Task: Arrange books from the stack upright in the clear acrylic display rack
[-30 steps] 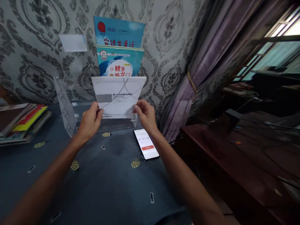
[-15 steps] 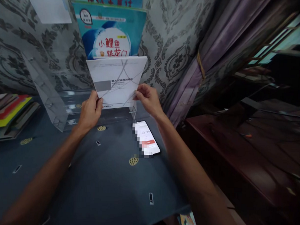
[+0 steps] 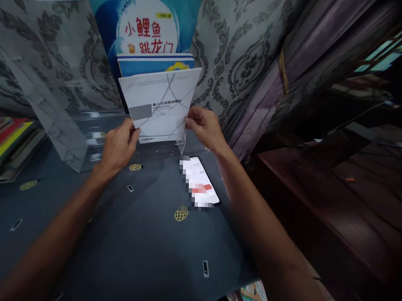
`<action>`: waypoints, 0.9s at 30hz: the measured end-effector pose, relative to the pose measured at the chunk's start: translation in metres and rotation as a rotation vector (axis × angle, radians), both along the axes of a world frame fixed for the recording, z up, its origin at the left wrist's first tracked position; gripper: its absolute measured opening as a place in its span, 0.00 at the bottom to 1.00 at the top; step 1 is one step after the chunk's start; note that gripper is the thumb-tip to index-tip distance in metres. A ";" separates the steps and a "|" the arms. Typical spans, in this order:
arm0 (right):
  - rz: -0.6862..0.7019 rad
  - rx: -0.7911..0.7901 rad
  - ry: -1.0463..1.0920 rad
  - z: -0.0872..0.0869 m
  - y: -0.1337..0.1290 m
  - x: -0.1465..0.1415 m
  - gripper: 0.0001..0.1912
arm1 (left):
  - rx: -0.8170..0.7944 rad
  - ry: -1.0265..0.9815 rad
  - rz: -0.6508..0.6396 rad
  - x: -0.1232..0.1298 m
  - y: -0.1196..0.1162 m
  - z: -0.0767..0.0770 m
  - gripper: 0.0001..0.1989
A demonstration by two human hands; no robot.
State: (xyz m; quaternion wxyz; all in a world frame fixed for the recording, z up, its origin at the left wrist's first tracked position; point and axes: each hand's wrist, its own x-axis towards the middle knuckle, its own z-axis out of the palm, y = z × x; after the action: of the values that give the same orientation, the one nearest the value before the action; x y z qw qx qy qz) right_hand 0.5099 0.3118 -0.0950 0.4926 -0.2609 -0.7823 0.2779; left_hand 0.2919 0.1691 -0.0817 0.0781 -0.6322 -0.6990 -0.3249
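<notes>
A thin white booklet (image 3: pixel 169 118) with a grey block and Chinese print stands upright, tilted slightly, between my two hands. My left hand (image 3: pixel 121 142) pinches its lower left edge. My right hand (image 3: pixel 204 126) pinches its right edge between thumb and fingers. Behind the booklet show the top of a blue book (image 3: pixel 144 67) and a taller teal book (image 3: pixel 189 23) with red characters. They stand at the right end of a clear acrylic rack (image 3: pixel 69 151), whose lower part under the booklet is partly hidden.
A lit phone (image 3: pixel 204 190), partly pixelated, lies on the dark tablecloth (image 3: pixel 143 254) by my right forearm. Stacked books (image 3: pixel 11 146) lie at the left. A patterned wall (image 3: pixel 239 45) and purple curtain (image 3: pixel 270 96) stand behind. A dark red surface with cables (image 3: pixel 305 195) is at the right.
The booklet now leans nearer to me, and the blue book's top has come into view behind it. Both hands keep their hold. The camera view has tipped down and closer.
</notes>
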 end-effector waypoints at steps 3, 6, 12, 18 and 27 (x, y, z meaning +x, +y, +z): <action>0.044 0.003 -0.040 0.001 0.001 0.002 0.05 | -0.016 0.032 0.020 -0.001 0.000 -0.001 0.10; 0.016 0.020 -0.081 0.002 0.000 0.004 0.04 | -0.028 0.053 0.031 -0.002 0.001 -0.002 0.10; -0.071 0.114 -0.223 0.003 0.000 0.008 0.06 | -0.043 0.096 0.040 -0.003 0.001 -0.007 0.11; -0.088 0.128 -0.291 -0.001 0.002 0.010 0.06 | -0.065 0.087 0.060 -0.001 0.002 -0.009 0.11; -0.035 0.112 -0.328 0.001 0.004 0.017 0.06 | -0.083 0.117 0.095 0.000 0.003 -0.012 0.10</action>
State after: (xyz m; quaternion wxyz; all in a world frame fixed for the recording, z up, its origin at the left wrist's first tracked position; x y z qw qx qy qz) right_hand 0.5274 0.3159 -0.0942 0.3769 -0.2885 -0.8618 0.1787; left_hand 0.2916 0.1720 -0.0934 0.1078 -0.6190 -0.7352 -0.2542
